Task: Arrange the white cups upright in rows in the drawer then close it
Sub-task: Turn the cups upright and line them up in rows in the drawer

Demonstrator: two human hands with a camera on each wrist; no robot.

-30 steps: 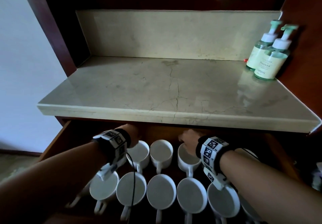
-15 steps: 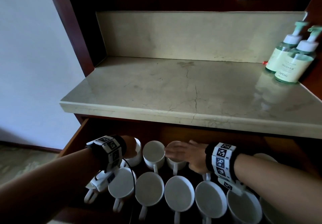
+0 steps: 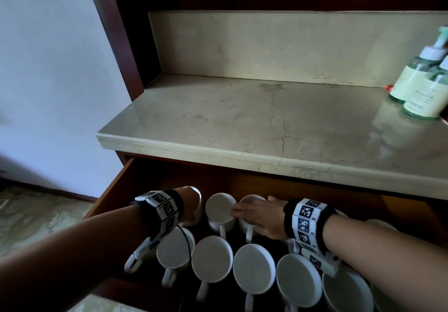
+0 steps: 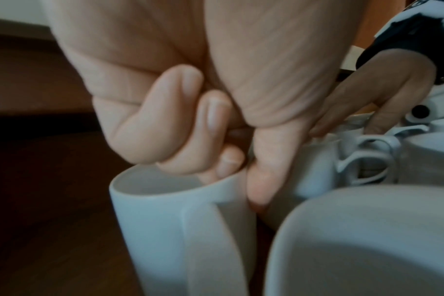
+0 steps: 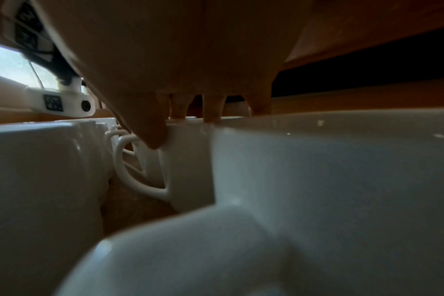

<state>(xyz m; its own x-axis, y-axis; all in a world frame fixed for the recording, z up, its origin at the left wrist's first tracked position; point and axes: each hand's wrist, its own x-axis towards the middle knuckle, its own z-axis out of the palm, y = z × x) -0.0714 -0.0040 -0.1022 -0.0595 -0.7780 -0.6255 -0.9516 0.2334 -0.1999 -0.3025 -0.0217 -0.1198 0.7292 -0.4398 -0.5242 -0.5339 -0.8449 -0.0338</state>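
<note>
Left hand (image 4: 165,112) pinches the rim of the back-left white cup (image 4: 180,220), thumb outside, a finger inside; right hand (image 3: 260,216) lies flat across the next back-row cups (image 3: 221,208). All stand upright in the open drawer (image 3: 114,190), front row (image 3: 254,268) nearest, under the bench (image 3: 242,122) holding two pump bottles (image 3: 421,86).

Light: dim, daylight from left | drawer (image 3: 155,178) interior in deep shadow | wrist views: soft, blurred near cups (image 5: 317,180) | edges: wide-angle bowing
</note>
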